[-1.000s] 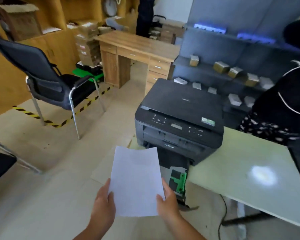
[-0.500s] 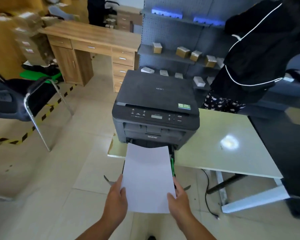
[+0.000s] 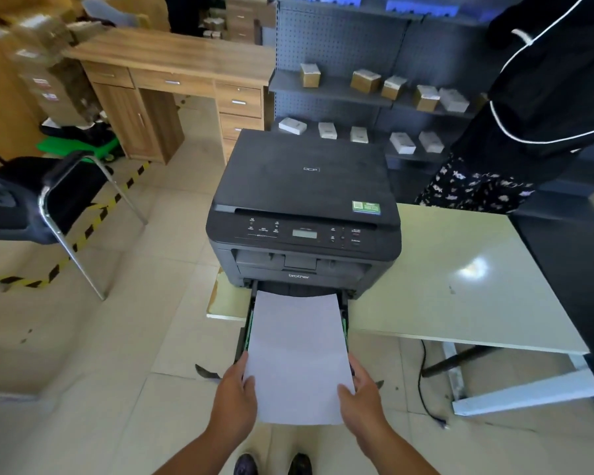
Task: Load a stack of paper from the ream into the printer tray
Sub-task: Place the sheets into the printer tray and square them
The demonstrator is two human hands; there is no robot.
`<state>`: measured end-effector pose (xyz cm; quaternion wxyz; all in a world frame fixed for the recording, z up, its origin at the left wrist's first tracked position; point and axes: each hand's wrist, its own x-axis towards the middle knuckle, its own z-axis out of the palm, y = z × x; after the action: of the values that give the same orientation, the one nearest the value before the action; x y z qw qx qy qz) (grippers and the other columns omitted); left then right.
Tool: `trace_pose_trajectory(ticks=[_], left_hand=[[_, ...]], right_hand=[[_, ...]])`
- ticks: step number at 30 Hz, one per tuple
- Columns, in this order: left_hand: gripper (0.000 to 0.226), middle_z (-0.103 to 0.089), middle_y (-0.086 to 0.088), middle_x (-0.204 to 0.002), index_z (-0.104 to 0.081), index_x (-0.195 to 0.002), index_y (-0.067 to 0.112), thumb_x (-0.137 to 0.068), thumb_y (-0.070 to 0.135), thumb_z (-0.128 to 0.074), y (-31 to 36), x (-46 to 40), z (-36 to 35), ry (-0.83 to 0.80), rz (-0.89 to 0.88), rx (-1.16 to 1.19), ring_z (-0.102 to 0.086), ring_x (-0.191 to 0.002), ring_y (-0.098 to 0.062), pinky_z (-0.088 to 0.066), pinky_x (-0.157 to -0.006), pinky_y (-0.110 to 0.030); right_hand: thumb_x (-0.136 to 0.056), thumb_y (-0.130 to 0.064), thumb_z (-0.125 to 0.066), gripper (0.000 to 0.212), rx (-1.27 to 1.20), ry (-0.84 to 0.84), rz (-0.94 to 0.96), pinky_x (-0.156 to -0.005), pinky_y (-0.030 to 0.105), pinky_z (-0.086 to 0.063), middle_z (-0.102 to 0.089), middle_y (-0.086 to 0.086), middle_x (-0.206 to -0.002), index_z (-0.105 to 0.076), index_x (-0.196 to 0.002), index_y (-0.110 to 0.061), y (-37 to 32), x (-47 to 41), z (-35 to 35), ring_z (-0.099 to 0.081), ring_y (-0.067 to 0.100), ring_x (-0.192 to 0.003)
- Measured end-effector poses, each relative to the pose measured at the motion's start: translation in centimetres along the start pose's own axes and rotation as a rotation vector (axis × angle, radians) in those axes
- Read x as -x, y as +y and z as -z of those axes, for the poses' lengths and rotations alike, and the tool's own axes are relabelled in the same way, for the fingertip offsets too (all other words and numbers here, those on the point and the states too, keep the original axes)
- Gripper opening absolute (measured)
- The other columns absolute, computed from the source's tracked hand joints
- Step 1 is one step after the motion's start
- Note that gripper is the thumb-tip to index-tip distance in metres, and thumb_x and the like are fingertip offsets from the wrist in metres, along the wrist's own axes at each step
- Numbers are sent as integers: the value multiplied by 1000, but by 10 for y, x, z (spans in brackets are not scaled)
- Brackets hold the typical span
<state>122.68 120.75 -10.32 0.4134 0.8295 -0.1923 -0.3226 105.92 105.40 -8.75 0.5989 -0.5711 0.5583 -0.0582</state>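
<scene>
A white stack of paper (image 3: pixel 297 354) is held flat between my two hands, just above the pulled-out printer tray (image 3: pixel 246 332). My left hand (image 3: pixel 235 394) grips the paper's left edge and my right hand (image 3: pixel 359 397) grips its right edge. The far edge of the paper reaches the slot at the front of the black printer (image 3: pixel 304 214). The tray's dark side rails with green guides show on both sides of the sheet; the tray floor is hidden under the paper. No ream is in sight.
The printer stands on a pale green table (image 3: pixel 460 286). A person in dark clothes (image 3: pixel 535 108) stands behind the table at the right. A black chair (image 3: pixel 42 200) is at the left, a wooden desk (image 3: pixel 172 84) behind it. A cable (image 3: pixel 422 382) hangs under the table.
I have stepped round to face the printer squarely. The paper has moved forward and down, from in front of the tray to directly over it, lined up between the rails.
</scene>
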Motion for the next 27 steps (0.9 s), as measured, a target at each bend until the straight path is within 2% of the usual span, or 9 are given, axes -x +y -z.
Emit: trace_pose_trajectory(ticks=[4,8,13,17,20,21,23,25,27], left_hand=[[45,-62,2,-120,-47,-136,22,-94,4,-40,13,-4,5,-51,3,8,-58,-108,-14,-46,-101,-37],[45,-63,1,-117,-49,-133,21,-94,1,-39,18,-12,8,-42,10,6,-58,-108,-16,-45,-99,-31],[43,-66,1,-108,-52,-130,21,-94,1,-38,24,-20,12,-69,5,2,-60,-96,-12,-44,-79,-17],[42,-66,0,-107,-54,-128,21,-94,2,-40,26,-27,13,-65,31,-11,-60,-96,-15,-44,-78,-21],[38,-67,2,-101,-59,-122,22,-93,4,-42,27,-36,14,-59,42,-29,-61,-88,-11,-44,-69,-16],[37,-67,2,-96,-62,-119,22,-93,5,-43,27,-39,14,-48,42,-33,-60,-82,-9,-42,-63,-13],[35,-67,3,-88,-64,-111,26,-92,4,-45,28,-44,14,-29,42,-33,-59,-74,-8,-40,-56,-14],[34,-67,7,-87,-63,-105,31,-91,3,-48,31,-48,16,-13,45,-21,-62,-78,-13,-45,-61,-21],[37,-64,16,-84,-60,-91,37,-91,2,-49,33,-51,16,-7,57,-25,-64,-79,-14,-50,-64,-28]], right_hand=[[-96,9,-40,63,-18,40,-47,-101,27,-42,-60,-2,-137,-47,-147,-27,-7,-5,-2,-58,19,-117],[-93,10,-39,63,-31,46,-72,-101,34,-49,-66,-2,-128,-54,-140,-30,-12,-12,-7,-63,19,-112],[-89,8,-45,54,-32,83,-79,-87,39,-59,-74,-2,-107,-65,-125,-27,-10,-26,-11,-71,21,-95],[-92,7,-46,51,-55,106,-67,-78,33,-59,-71,0,-106,-62,-126,-27,-15,-30,-13,-70,19,-93],[-94,7,-46,50,-61,114,-44,-68,26,-55,-70,-2,-105,-59,-126,-28,-19,-37,-14,-69,15,-89],[-94,7,-46,50,-58,127,-43,-71,28,-57,-70,-2,-106,-58,-128,-28,-19,-42,-15,-69,16,-91],[-94,6,-47,51,-54,156,-41,-89,38,-57,-70,-1,-110,-58,-134,-24,-19,-52,-18,-68,20,-99],[-95,5,-48,52,-60,163,-38,-99,44,-53,-70,2,-118,-56,-138,-23,-19,-61,-21,-66,23,-105],[-97,3,-49,52,-68,161,-39,-104,44,-50,-67,4,-126,-52,-142,-22,-22,-71,-23,-64,24,-111]])
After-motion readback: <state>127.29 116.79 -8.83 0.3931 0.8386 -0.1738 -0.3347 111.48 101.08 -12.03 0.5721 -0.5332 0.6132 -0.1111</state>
